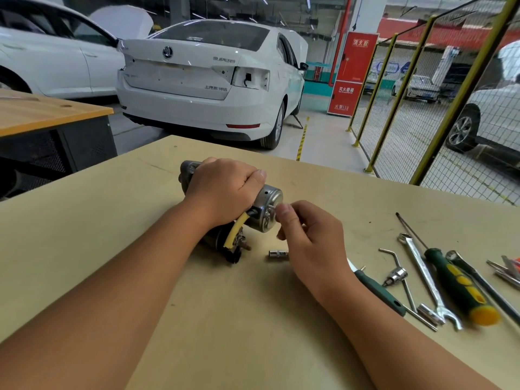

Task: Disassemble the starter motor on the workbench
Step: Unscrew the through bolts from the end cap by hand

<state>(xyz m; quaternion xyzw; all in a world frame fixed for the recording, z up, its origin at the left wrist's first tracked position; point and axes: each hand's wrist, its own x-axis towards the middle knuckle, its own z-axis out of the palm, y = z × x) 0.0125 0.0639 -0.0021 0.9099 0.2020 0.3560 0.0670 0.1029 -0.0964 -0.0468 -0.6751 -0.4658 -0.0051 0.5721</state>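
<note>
Starter point(244, 209) at centre frame, lying on its side on the bench point(84, 249), silver end cap turned toward lower right. Left hand point(225, 190) wrapped over the body from above, fingers curled tight round the housing, pinning it down. Yellow lead point(235, 233) looping out below that hand.

Right hand point(306, 235) just right of the end cap, thumb and forefinger pinched narrow on a small fastener at the cap face; bolt or nut, too small to tell. Remaining fingers curled loosely.

Loose socket point(277, 253) lying on the bench just below the cap, near the right hand. Tool spread at lower right, well apart from the starter: spanner point(425, 277), green-and-yellow screwdriver point(461, 285), bent socket driver point(399, 274).

Likely step: spinning out an end-cap fastener by hand, already loosened.

Risks, judged:
- Fastener slipping from a two-finger pinch, rolling across the bare bench and off the edge; no parts tray visible.
- Starter rolling if the left grip eases, round body on a flat top.
- Cap popping free under brush-spring load once the last fastener is out, scattering small parts.
- Socket knocked away by the right wrist.
</note>
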